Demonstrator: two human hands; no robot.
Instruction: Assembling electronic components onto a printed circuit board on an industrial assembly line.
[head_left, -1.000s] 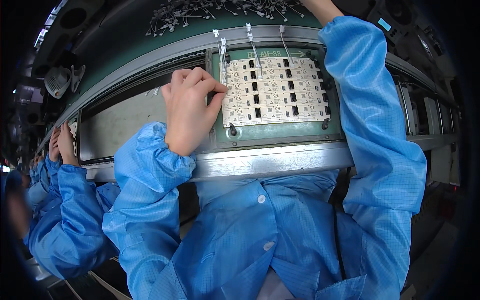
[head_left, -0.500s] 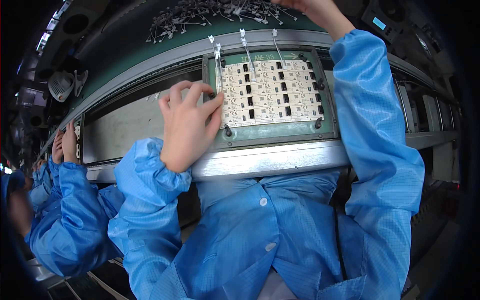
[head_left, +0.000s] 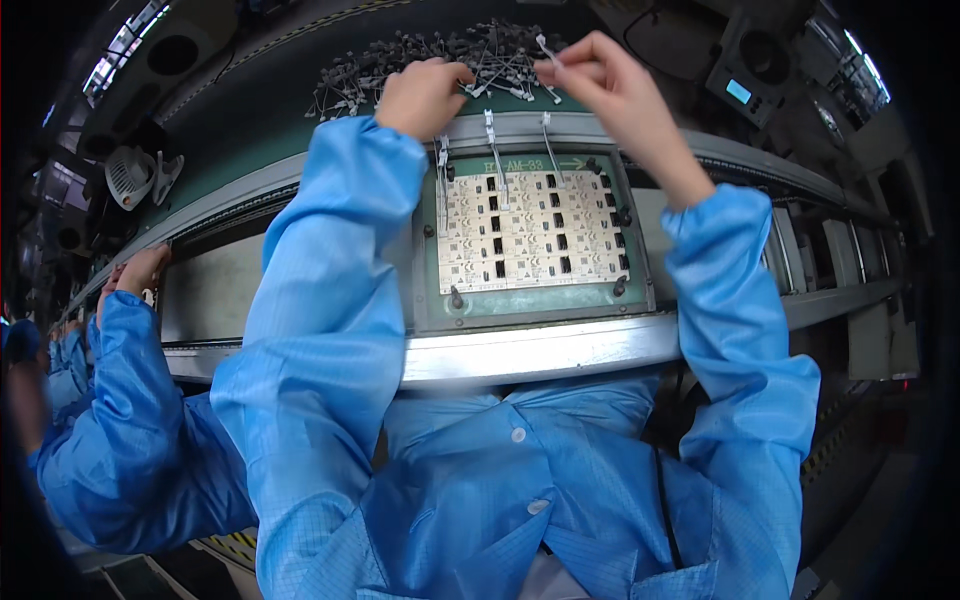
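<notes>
My right hand pinches a short cable with a white connector at the right side of a loose heap of cables. At the near edge of that heap, my left hand is bent with curled fingers. Whatever its fingertips hold is hidden. Nearer to me lies a panel of white circuit boards with black components, set in a green fixture. Several white-ended cables run from the panel's far part over the rail, their connectors pointing away from me.
A metal rail runs along the near side of the conveyor line. A white clip-on fan stands at the far left. Another person's hand and blue sleeve are at the left. A device with a lit display sits at the far right.
My left hand has left the panel's left edge and moved away from me to the cable heap. My right hand now shows fully, with a cable in its fingers. The view has shifted.
</notes>
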